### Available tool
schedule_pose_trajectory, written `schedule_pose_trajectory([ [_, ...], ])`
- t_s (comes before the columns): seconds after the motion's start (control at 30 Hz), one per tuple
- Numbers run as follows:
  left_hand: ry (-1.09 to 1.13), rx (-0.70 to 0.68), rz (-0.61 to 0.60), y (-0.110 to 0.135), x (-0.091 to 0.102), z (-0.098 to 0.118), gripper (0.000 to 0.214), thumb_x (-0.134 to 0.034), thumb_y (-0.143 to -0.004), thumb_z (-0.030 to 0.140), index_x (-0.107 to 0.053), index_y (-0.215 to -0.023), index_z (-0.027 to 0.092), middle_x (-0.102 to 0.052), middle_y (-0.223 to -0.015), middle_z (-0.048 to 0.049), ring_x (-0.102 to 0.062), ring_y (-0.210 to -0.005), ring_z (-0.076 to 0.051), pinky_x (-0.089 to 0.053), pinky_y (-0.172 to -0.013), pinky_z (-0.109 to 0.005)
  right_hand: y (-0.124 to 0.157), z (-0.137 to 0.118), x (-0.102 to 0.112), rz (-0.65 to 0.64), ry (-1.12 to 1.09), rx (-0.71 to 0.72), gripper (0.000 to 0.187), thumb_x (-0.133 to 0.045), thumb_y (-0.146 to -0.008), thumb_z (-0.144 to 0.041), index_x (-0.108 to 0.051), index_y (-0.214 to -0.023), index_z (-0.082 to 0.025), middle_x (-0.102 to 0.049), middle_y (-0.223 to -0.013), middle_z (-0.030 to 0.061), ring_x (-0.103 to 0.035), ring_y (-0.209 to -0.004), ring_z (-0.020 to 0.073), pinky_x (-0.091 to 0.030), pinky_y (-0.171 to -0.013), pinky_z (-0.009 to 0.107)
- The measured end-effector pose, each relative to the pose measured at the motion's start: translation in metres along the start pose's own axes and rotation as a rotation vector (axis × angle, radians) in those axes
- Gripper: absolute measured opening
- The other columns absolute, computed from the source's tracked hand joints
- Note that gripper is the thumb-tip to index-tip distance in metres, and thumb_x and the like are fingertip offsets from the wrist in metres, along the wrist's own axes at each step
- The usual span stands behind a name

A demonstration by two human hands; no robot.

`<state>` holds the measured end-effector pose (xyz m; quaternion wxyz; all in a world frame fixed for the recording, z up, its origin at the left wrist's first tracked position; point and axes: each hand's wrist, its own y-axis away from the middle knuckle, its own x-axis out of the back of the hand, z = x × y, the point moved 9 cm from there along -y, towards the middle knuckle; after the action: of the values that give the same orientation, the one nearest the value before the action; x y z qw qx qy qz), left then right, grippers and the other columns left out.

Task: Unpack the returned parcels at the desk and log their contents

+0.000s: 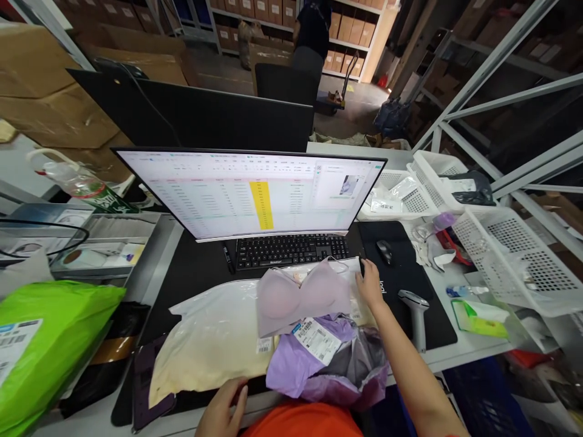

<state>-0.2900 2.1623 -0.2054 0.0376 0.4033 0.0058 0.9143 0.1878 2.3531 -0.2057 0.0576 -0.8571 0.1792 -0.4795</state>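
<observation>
A pale lilac bra (303,294) lies over a large clear plastic bag (214,334) with cream-coloured contents and a small barcode label. My right hand (371,284) is closed at the right end of this bag, beside the bra; a small dark thing shows at its fingertips, too small to name. Below the bra is a crumpled purple mailer bag (296,364) with a grey inside and a white shipping label (317,340). At the desk's front edge, my left hand (223,408) is empty, its thumb and finger apart, just below the clear bag.
A monitor (255,197) with a spreadsheet stands behind the keyboard (291,250). To the right are a mouse (385,251), a barcode scanner (415,315) and white baskets (523,261). A green parcel (54,346) lies at left. Another person (312,36) stands beyond the monitors.
</observation>
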Motion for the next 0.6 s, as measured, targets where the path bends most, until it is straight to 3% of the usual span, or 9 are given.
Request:
schedule_pose_trajectory([
  [0.13,0.022,0.009,-0.006,0.001,0.000,0.010,0.038,-0.050,-0.091,0.052,-0.075,-0.098,0.024,-0.078,-0.099,-0.0076,-0.075,-0.089,-0.024,-0.063,-0.078,-0.033,0.047,0.022,0.029,0.032,0.026,-0.019,0.053,-0.046,-0.088,-0.028,-0.049,-0.137,-0.009,-0.053,-0.133,0.0221,-0.046,-0.130,0.0324,-0.042,-0.110,0.054],
  [0.3,0.045,-0.053,0.007,-0.006,0.008,0.040,0.037,-0.049,-0.092,0.050,-0.074,-0.096,0.023,-0.077,-0.097,-0.0086,-0.074,-0.089,-0.024,-0.062,-0.080,-0.034,0.099,0.045,0.048,0.028,0.049,-0.070,0.048,-0.047,-0.085,-0.027,-0.055,-0.130,-0.011,-0.054,-0.128,0.0198,-0.049,-0.127,0.0324,-0.044,-0.107,0.052],
  [0.6,0.104,-0.151,0.028,-0.011,0.025,0.096,0.035,-0.050,-0.091,0.050,-0.071,-0.098,0.023,-0.075,-0.094,-0.0094,-0.073,-0.085,-0.023,-0.060,-0.076,-0.032,0.133,0.038,0.059,0.018,0.020,-0.065,0.043,-0.048,-0.083,-0.026,-0.062,-0.122,-0.016,-0.055,-0.128,0.0182,-0.054,-0.125,0.0333,-0.048,-0.105,0.050],
])
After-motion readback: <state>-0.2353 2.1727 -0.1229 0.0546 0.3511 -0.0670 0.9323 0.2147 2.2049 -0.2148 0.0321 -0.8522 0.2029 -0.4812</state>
